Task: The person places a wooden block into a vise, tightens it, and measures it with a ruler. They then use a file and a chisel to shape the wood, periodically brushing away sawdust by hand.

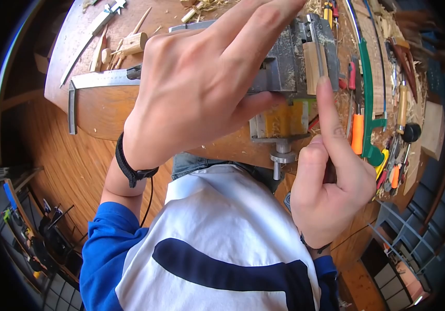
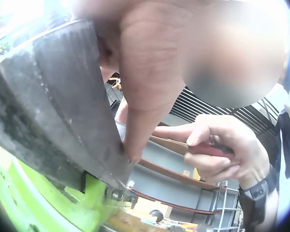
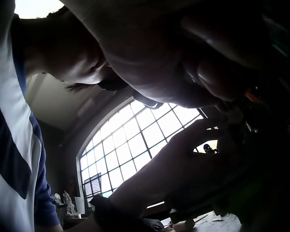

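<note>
My left hand [image 1: 196, 78] reaches over the bench vise [image 1: 284, 57], fingers stretched forward and thumb held out near the jaw's front edge. Part of the vise is hidden under it. A pale strip of wood [image 1: 310, 67] sits upright at the vise's right side. Along the strip runs the slim metal blade [image 1: 317, 44] of a tool. My right hand [image 1: 334, 181] grips this tool with the index finger laid straight along it. In the left wrist view its red handle [image 2: 210, 150] shows inside the curled fingers; I cannot tell the tool's exact kind.
A try square [image 1: 103, 79] lies left of the vise, beside a wooden mallet head [image 1: 133, 44] and a sliding caliper [image 1: 98, 23]. On the right are a green saw frame [image 1: 366, 93], an orange handle [image 1: 357, 135] and several hand tools among shavings. The vise handle [image 1: 283, 155] sticks out toward the body.
</note>
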